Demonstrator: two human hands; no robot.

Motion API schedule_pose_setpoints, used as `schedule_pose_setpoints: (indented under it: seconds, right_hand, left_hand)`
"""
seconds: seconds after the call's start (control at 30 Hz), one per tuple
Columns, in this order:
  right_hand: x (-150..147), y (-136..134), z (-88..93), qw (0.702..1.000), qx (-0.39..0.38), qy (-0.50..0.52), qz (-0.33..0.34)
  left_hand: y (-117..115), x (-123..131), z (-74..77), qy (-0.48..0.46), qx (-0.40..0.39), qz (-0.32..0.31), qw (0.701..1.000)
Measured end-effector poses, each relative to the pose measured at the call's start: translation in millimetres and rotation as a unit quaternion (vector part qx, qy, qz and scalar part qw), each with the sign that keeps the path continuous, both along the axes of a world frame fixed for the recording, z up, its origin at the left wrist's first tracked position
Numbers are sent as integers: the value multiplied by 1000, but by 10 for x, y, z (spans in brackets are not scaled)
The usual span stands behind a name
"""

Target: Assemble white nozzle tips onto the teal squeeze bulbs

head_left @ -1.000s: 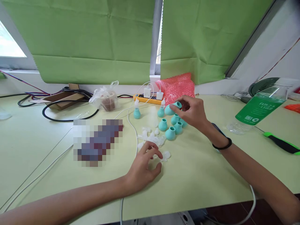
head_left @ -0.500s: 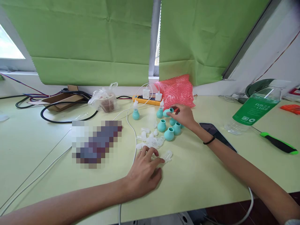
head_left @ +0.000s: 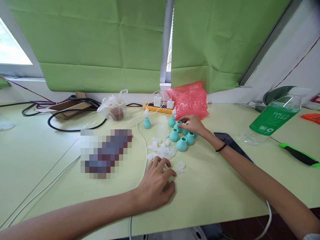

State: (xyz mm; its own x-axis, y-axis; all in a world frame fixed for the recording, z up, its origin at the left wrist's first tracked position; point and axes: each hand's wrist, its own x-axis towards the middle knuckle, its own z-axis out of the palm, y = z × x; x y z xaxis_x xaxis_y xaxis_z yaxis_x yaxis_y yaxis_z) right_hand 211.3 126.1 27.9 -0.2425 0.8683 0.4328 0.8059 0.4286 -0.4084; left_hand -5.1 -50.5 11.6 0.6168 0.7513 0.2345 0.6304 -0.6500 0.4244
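Observation:
Several teal rubber bulbs point(head_left: 182, 144) stand in a cluster at the middle of the pale green table point(head_left: 212, 186). My right hand point(head_left: 193, 125) reaches over the cluster, its fingers pinched on one teal bulb point(head_left: 178, 126) set low among the others. Two bulbs with white tips point(head_left: 146, 121) stand apart further back. A pile of small clear plastic tips point(head_left: 162, 150) lies in front of the bulbs. My left hand point(head_left: 156, 182) rests on the table with loosely bent fingers touching the near edge of that pile, thumb apart, nothing visibly gripped.
Pink bubble wrap point(head_left: 191, 98) and a yellow power strip point(head_left: 156, 106) lie at the back. A phone point(head_left: 228, 140), a water bottle point(head_left: 275, 116) and a green-handled tool point(head_left: 298, 155) are on the right. A bagged cup point(head_left: 113, 108), black cables point(head_left: 75, 121) and a white cable point(head_left: 144, 143) are on the left.
My right hand has lowered the teal bulb from the air down into the cluster. My left hand has stayed at the clear tips, barely shifting.

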Motion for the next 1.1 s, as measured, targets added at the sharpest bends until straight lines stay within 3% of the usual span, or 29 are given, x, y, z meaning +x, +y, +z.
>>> schedule_pose_setpoints:
  seconds: [0.1, 0.3, 0.5, 0.63, 0.73, 0.8, 0.9, 1.03, 1.1]
  right_hand:
    - [-15, 24, 53, 1000, -2, -16, -13]
    - [-105, 189, 230, 994, 22, -18, -104]
    - [-284, 311, 235, 993, -49, -64, -82]
    - [-365, 116, 324, 993, 76, 30, -80]
    - [-404, -206, 485, 965, 180, 188, -11]
    - [-432, -478, 552, 944, 151, 288, 46]
    - [-479, -888, 489, 921, -5, 366, 135]
    - [-549, -1282, 195, 912, -172, 283, 244]
    - [-579, -1386, 60, 915, -177, 248, 264]
  left_hand:
    - [-3, 0, 0, 2, 3, 2, 1000]
    - [-11, -9, 0, 1, 11, -6, 1000]
    - [-13, -20, -7, -15, 25, -13, 999]
    - [-21, -32, 22, -65, 14, -13, 998]
    - [-22, -65, 35, -153, -9, -7, 988]
    - [-15, -94, 24, -234, -31, 8, 972]
    - [7, -124, -8, -357, -67, 19, 932]
    - [55, -102, -20, -414, -167, -4, 895]
    - [77, -72, -6, -400, -234, -4, 886]
